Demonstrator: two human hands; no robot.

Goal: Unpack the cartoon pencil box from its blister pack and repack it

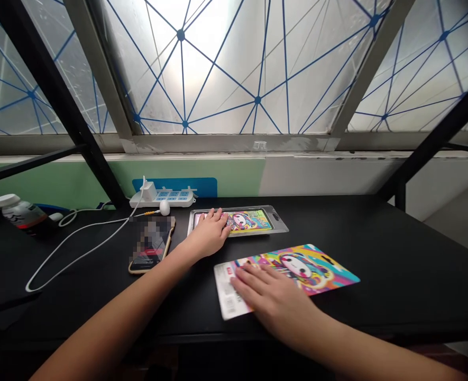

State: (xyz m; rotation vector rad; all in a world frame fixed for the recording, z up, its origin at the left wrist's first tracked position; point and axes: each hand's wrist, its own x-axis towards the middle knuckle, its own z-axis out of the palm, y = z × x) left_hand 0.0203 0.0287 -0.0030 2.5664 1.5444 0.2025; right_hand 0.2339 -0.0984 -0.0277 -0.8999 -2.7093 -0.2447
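Note:
My left hand rests flat, fingers spread, on the left part of a clear plastic blister pack lying on the black desk. Inside the pack shows a colourful printed item with a cartoon panda-like figure; its left end is hidden under my hand. Closer to me, my right hand lies palm down with fingers stretched over the left half of a bright printed backing card. A similar cartoon figure is on that card, and its white left end carries small print.
A phone in a light-edged case lies left of the blister pack. Behind it are a white power strip with a plug and a white cable looping leftward. A white-capped bottle stands far left. Black frame bars slant at both sides.

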